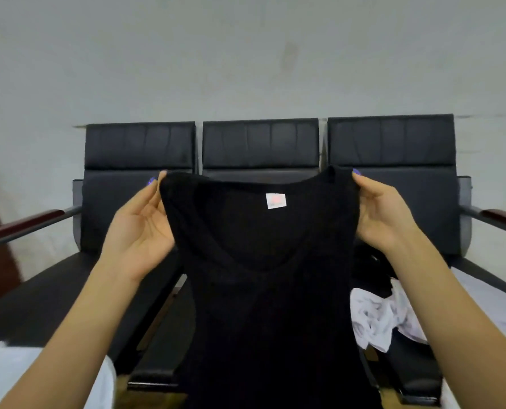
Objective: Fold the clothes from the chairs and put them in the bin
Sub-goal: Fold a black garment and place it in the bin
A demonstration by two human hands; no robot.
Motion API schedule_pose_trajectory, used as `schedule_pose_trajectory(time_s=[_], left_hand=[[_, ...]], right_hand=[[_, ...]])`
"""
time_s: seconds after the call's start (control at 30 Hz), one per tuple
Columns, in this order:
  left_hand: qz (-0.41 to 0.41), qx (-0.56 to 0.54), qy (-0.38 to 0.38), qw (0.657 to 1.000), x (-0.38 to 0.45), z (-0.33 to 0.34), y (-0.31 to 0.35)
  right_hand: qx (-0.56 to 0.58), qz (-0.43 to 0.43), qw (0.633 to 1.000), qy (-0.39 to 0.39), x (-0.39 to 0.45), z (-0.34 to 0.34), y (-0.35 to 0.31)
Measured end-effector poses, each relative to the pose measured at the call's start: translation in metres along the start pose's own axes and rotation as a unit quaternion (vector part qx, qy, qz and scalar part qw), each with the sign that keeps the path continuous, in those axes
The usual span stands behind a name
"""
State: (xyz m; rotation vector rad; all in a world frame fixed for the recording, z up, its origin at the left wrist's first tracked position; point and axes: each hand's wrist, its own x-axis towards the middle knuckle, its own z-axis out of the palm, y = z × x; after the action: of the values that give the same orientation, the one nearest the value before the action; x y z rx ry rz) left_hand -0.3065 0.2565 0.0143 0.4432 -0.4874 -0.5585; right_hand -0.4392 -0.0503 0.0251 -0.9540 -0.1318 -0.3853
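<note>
A black sleeveless top (269, 290) with a white neck label hangs in front of me, spread out by its two shoulder straps. My left hand (144, 228) pinches the left strap and my right hand (384, 214) pinches the right strap, both palms facing me. The top hangs down past the bottom of the view and hides the middle chair's seat. The bin is not in view.
Three black chairs (260, 146) stand in a row against a pale wall, with wooden armrests (24, 227) at both ends. A crumpled white garment (381, 317) and dark clothes lie on the right chair's seat. Something white (9, 370) is at the bottom left.
</note>
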Motion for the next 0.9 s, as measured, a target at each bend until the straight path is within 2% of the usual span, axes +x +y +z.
schedule_pose_trajectory(time_s=[0.07, 0.17, 0.3, 0.43, 0.6, 0.9], left_hand=[[0.026, 0.083, 0.014, 0.996, 0.001, 0.002, -0.01], [0.058, 0.111, 0.024, 0.992, -0.001, 0.01, -0.025], [0.075, 0.151, 0.013, 0.986, 0.002, 0.016, -0.037], [0.083, 0.187, 0.03, 0.978, 0.011, 0.003, -0.041], [0.079, 0.146, 0.055, 0.985, 0.019, -0.014, -0.039], [0.014, 0.07, 0.037, 0.997, 0.041, -0.053, -0.032]], right_hand=[[-0.069, -0.006, 0.998, -0.011, -0.003, -0.011, -0.006], [-0.084, -0.027, 0.995, -0.04, -0.008, -0.021, -0.016], [-0.278, -0.052, 0.959, -0.027, -0.008, -0.018, -0.022], [-0.274, -0.063, 0.96, -0.011, -0.003, -0.019, -0.025], [-0.28, -0.06, 0.958, 0.001, 0.005, -0.026, -0.02], [-0.393, -0.028, 0.916, 0.077, 0.042, -0.041, 0.0]])
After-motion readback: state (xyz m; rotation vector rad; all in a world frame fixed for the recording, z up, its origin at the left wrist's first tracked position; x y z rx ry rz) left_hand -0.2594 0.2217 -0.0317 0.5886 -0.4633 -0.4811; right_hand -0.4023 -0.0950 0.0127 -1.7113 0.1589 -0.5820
